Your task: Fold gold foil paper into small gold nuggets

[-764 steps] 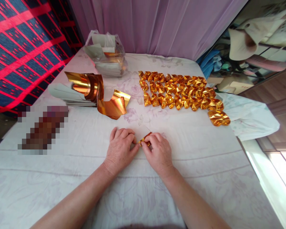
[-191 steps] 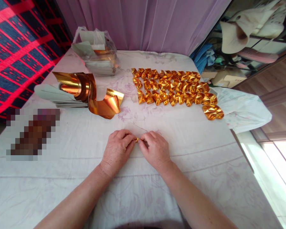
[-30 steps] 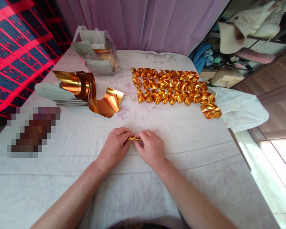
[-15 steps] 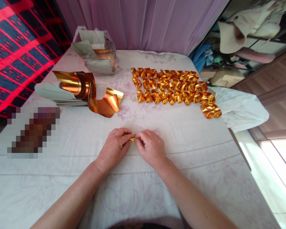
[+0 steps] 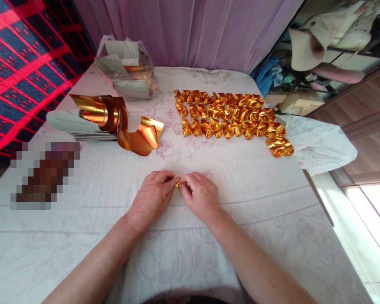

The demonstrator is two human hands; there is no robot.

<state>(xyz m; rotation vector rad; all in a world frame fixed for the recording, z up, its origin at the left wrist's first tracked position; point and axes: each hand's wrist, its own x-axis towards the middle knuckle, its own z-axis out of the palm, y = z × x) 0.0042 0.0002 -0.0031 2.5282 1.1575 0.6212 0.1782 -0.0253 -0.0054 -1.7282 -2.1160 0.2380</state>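
Note:
Between my two hands, low over the middle of the covered table, is a small piece of gold foil paper (image 5: 177, 182). My left hand (image 5: 153, 192) pinches its left side, while my right hand (image 5: 201, 194) grips the right side with thumb and fingers. Most of the piece is hidden by my fingertips. Beyond my hands lie rows of folded gold foil pieces (image 5: 224, 112), shiny and puffed. To the left, loose gold foil sheets (image 5: 139, 141) curl over a stack of grey-white paper (image 5: 79, 124).
A clear plastic bag (image 5: 126, 69) of paper sheets stands at the back left. A pixelated patch (image 5: 47, 175) covers something at the left. White cloth (image 5: 323, 143) hangs by the right edge, near a shelf with hats (image 5: 308, 46). A purple curtain (image 5: 183, 33) closes the back.
The gold foil piece has shifted slightly between my fingertips, and its visible part has a different shape. Both hands have stayed almost in place.

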